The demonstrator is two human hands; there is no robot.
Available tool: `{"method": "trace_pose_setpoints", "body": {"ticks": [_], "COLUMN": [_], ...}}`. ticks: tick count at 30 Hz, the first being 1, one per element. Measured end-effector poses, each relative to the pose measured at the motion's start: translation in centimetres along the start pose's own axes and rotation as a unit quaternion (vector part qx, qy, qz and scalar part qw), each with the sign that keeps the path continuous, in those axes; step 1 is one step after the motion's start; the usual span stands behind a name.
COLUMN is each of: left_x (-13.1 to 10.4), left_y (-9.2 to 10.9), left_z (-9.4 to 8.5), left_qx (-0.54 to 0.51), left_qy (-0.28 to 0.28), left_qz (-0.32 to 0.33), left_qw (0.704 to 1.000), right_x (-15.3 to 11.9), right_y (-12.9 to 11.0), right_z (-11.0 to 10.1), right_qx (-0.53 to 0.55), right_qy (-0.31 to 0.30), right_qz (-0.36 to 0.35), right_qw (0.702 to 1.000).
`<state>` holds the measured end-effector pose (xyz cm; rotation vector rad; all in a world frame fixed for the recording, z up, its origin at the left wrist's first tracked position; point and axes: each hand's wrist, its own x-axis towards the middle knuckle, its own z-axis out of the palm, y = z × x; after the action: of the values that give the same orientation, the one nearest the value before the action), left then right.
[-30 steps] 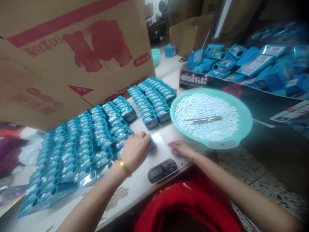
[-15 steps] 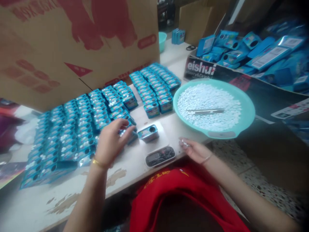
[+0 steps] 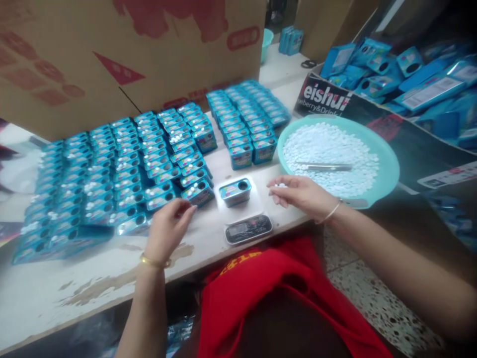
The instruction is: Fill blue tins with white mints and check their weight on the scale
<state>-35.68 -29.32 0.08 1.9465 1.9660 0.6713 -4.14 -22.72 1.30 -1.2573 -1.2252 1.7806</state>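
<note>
My right hand is closed around a few small white tablets. It hovers between the scale and the basin. A small blue tin with a dark round opening stands upright on the white scale platform; the dark display panel faces me. My left hand is loosely curled beside the nearest tins, thumb a little apart from the fingers, and no object shows in it. Rows of similar tins fill the table's left, many with white tablets on top.
A turquoise basin of white tablets, with a metal strip-like tool lying on them, sits to the right. Behind it, an open carton holds many blue tins. Another block of tins and a large cardboard box stand farther back.
My right hand has risen toward the scale with the tablets. My left hand has drawn back from the front tins, its fingers more curled. The view has shifted slightly.
</note>
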Motion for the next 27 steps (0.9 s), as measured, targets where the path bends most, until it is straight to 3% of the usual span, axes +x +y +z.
{"method": "trace_pose_setpoints", "body": {"ticks": [6, 9, 12, 16, 20, 24, 27], "left_x": [0.0, -0.1, -0.3, -0.5, -0.6, -0.8, -1.0], "left_y": [0.5, 0.4, 0.2, -0.3, -0.3, -0.4, -0.7], "left_z": [0.5, 0.8, 1.0, 1.3, 1.5, 1.7, 1.8], "left_qx": [-0.026, -0.033, -0.031, -0.036, -0.041, -0.05, -0.054], "left_qy": [0.004, -0.001, -0.011, -0.019, -0.02, -0.018, -0.015], "left_qz": [0.011, 0.01, 0.005, -0.002, -0.011, -0.015, -0.019], "left_qw": [1.0, 0.999, 0.999, 0.999, 0.999, 0.998, 0.998], "right_x": [3.0, 3.9, 4.6, 5.2, 5.6, 5.3, 4.4], "right_y": [-4.4, -4.8, -4.3, -3.4, -3.4, -4.0, -3.8], "right_z": [3.6, 4.9, 5.5, 5.6, 5.5, 4.3, 2.2], "right_qx": [-0.247, -0.36, -0.405, -0.38, -0.316, -0.133, 0.028], "right_qy": [-0.026, -0.034, -0.025, -0.024, -0.008, -0.02, -0.004], "right_qz": [-0.089, -0.115, -0.156, -0.189, -0.178, -0.089, -0.023], "right_qw": [0.965, 0.925, 0.9, 0.905, 0.932, 0.987, 0.999]}}
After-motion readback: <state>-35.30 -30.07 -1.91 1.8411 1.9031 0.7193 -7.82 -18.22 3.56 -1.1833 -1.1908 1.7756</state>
